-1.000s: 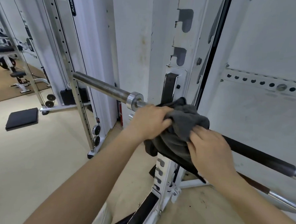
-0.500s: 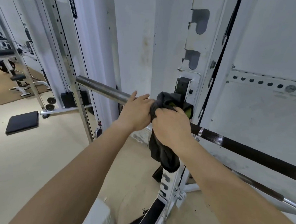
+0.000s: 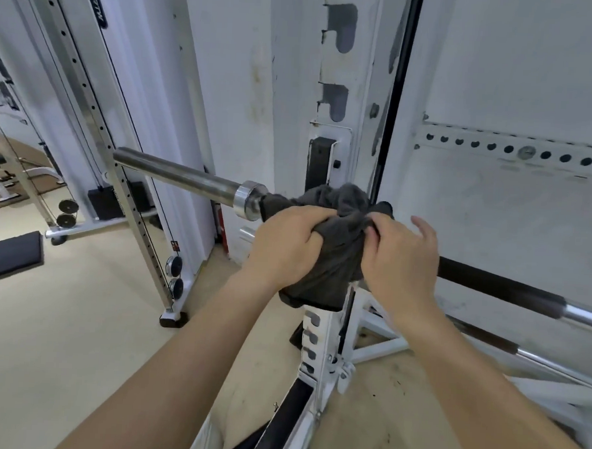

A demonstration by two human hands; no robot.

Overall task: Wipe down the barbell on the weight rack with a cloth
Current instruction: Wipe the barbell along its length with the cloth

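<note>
Grey cloth point(image 3: 338, 247) is bunched in both hands and draped over the barbell point(image 3: 180, 177) about where it crosses the weight rack upright point(image 3: 333, 71), so the fabric wraps the shaft rather than skimming one side. Left hand point(image 3: 286, 248): fingers curled hard into the cloth just inboard of the steel collar point(image 3: 246, 199), clamping fabric round the bar. The collar makes a natural end stop for a stroke. Right hand point(image 3: 399, 260): thumb and first finger pinch the other bunch, remaining fingers lifted and loose. My read is that I'm gathering fabric here, not scrubbing. The loose tail hangs below the bar, in front of the upright. The bare sleeve sticks out left past the collar, and the black grip section runs right of my hands. The actual seat of the bar is hidden under the cloth. Risk: fabric could snag near the black hook liner point(image 3: 320, 163), so keep the bunch small. A second bar point(image 3: 487, 340) sits lower and behind. Far left are a cable machine column point(image 3: 88, 110) and a black pad point(image 3: 8, 257) on the floor, neither involved.
</note>
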